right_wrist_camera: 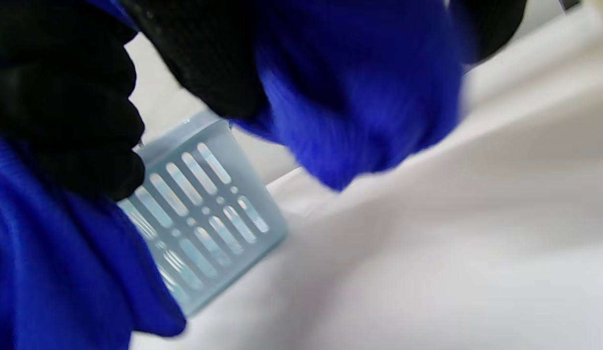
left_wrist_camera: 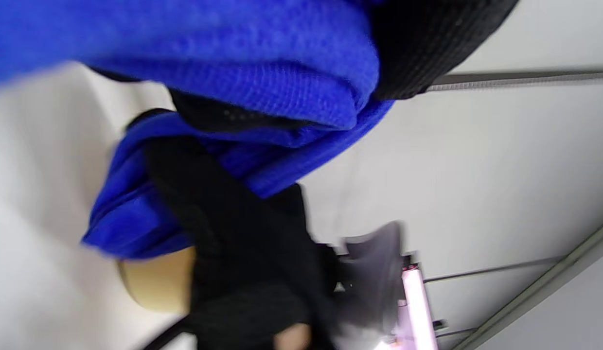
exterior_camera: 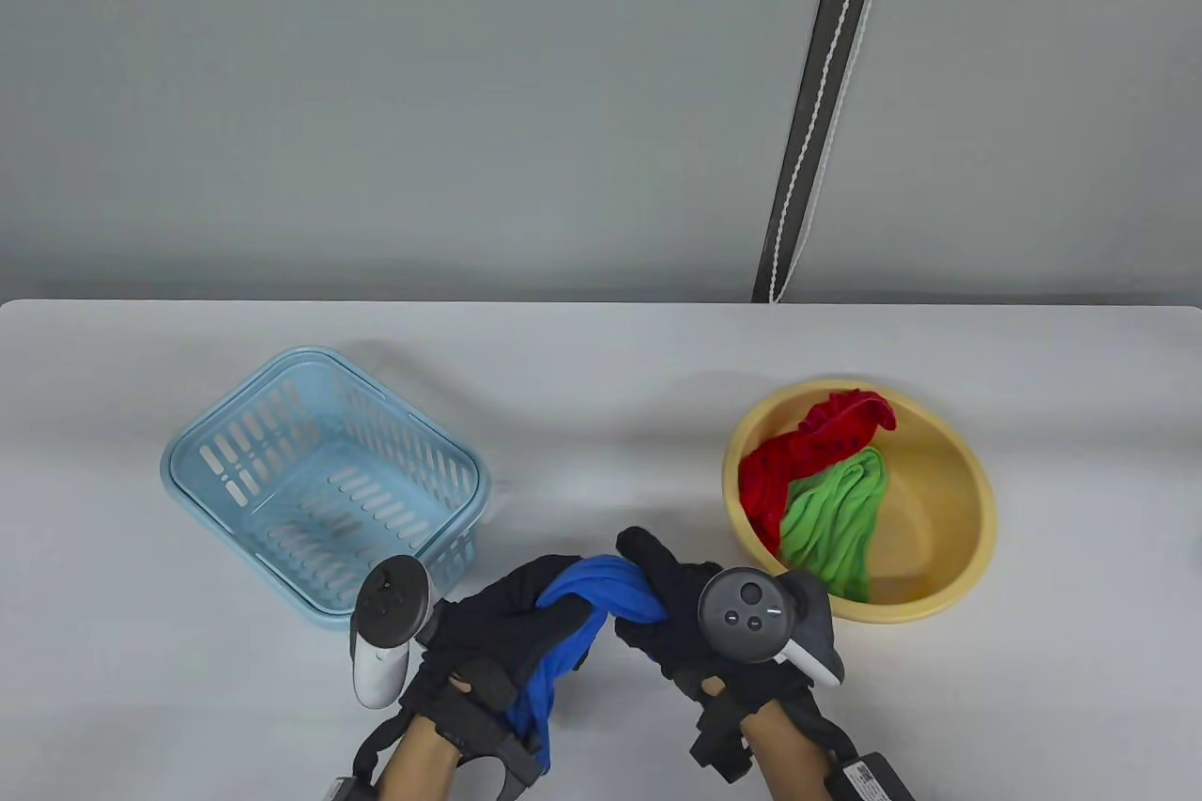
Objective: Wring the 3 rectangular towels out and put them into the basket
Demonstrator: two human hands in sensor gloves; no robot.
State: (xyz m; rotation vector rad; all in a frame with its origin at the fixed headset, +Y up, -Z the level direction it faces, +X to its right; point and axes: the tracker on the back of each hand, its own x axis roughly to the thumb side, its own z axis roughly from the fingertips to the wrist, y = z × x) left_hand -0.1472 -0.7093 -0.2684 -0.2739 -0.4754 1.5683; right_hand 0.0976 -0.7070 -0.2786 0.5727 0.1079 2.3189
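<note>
A blue towel [exterior_camera: 601,599] is twisted into a rope between both hands above the table's front edge. My left hand [exterior_camera: 507,627] grips its left part, and the loose end hangs down past that wrist. My right hand [exterior_camera: 671,608] grips the right end. The left wrist view is filled with the blue towel [left_wrist_camera: 262,82] and black glove fingers [left_wrist_camera: 233,233]. In the right wrist view the blue towel [right_wrist_camera: 360,97] is bunched under the fingers [right_wrist_camera: 63,107]. A red towel [exterior_camera: 812,449] and a green towel [exterior_camera: 836,519] lie in the yellow basin [exterior_camera: 948,510]. The light blue basket [exterior_camera: 324,482] stands empty on the left.
The basket [right_wrist_camera: 204,209] stands just left of the hands, and the basin just right of them. Bare white table [exterior_camera: 601,407] lies between and behind them. A dark strap [exterior_camera: 822,97] hangs down the grey wall behind.
</note>
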